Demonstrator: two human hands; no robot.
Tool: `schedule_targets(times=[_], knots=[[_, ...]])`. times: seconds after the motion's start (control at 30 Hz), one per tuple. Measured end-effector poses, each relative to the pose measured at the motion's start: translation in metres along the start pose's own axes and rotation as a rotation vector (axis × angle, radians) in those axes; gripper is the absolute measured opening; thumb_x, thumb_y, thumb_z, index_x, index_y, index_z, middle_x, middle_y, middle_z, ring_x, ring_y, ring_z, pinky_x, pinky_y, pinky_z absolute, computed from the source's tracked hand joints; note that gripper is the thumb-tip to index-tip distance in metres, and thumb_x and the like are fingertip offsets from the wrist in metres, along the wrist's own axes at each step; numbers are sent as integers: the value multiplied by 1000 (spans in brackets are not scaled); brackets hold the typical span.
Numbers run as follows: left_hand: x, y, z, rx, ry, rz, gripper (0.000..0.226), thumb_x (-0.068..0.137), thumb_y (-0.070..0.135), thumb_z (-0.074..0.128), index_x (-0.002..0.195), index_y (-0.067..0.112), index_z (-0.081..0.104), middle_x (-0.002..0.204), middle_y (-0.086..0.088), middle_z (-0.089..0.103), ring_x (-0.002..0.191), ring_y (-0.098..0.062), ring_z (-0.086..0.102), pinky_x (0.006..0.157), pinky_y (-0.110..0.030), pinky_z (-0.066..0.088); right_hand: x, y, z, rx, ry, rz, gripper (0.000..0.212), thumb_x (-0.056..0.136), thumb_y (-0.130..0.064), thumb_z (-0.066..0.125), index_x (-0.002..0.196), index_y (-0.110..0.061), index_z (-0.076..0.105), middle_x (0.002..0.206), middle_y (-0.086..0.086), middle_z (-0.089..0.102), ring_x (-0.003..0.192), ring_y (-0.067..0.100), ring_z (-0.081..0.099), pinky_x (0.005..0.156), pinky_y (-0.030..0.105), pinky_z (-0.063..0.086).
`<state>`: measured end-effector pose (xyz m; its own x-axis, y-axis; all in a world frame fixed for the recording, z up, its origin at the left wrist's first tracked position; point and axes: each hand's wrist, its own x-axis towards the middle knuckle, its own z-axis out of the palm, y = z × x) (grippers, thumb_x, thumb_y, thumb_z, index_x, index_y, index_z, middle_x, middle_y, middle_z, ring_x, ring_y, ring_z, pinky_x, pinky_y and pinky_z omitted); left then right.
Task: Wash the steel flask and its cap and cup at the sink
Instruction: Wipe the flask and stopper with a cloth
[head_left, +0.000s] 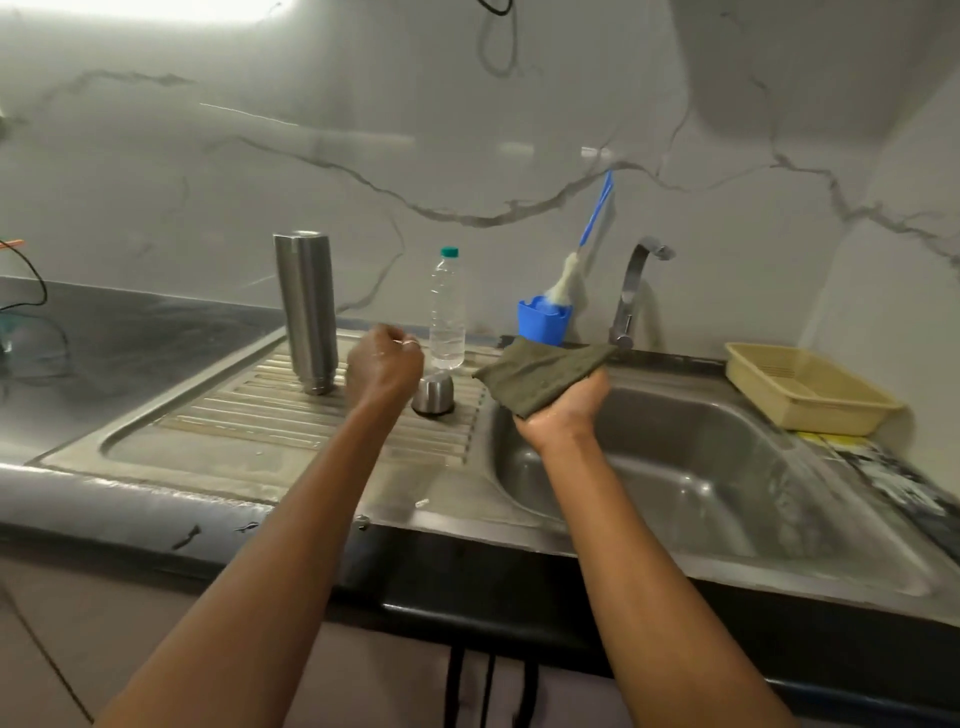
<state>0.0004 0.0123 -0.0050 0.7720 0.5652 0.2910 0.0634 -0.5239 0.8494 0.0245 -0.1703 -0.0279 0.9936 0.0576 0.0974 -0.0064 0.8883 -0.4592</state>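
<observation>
The steel flask (306, 312) stands mouth-down on the ribbed drainboard (234, 415), left of the sink basin (675, 467); it is upright and nothing touches it. We judge it stiff and fairly heavy for its width, tall and so easy to topple, and slick where it is wet; we would take it round the middle of the body with a full wrap of the fingers, not by the narrow neck at the bottom. A small domed steel piece (432, 395) sits inverted on the same drainboard, near the basin's edge; whether it is the cup or the cap we cannot tell; it looks light and smooth, best pinched across its sides. Our left hand (384, 369) hovers between the flask and that piece with its fingers curled in; nothing shows inside them, though the palm is turned away from us. Our right hand (563, 402) grips a folded green cloth (540, 369) over the basin's left rim; the cloth is soft and limp. Behind stand a clear plastic bottle (447, 312), a blue holder (543, 322) with a bottle brush (569, 275), and the tap (636, 291); a yellow tray (810, 395) lies at the right.
</observation>
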Motion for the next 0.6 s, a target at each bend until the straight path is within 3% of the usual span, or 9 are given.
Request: schedule_targets(times=[0.07,0.2,0.43,0.6], knots=[[15,-15,-18,-19,115,-57,31,93,32,58,119,16,64,120,-10,64,111,-30,60,92,-39,51,3,11,2,-41,21,-4,43,95,-52,32,87,-17,55,85,9,50,75,26,52,74,35,45],[41,-31,-52,63,237,-107,52,92,32,66,132,6,44,140,-19,41,130,-37,39,101,-44,39,12,20,4,-100,-27,-25,46,97,-54,32,89,-16,57,86,10,54,77,27,57,76,36,49],[101,-54,-65,96,58,-36,93,81,46,81,145,2,30,148,-19,35,139,-36,31,114,-46,33,22,39,7,-177,-5,-27,50,98,-56,34,92,-15,61,89,10,62,79,27,63,81,38,50],[123,-56,-53,-33,1,-101,92,75,44,87,140,5,35,140,-17,48,132,-36,46,108,-46,41,30,42,2,-195,7,-23,52,98,-57,33,96,-13,60,93,13,58,82,28,59,81,39,49]])
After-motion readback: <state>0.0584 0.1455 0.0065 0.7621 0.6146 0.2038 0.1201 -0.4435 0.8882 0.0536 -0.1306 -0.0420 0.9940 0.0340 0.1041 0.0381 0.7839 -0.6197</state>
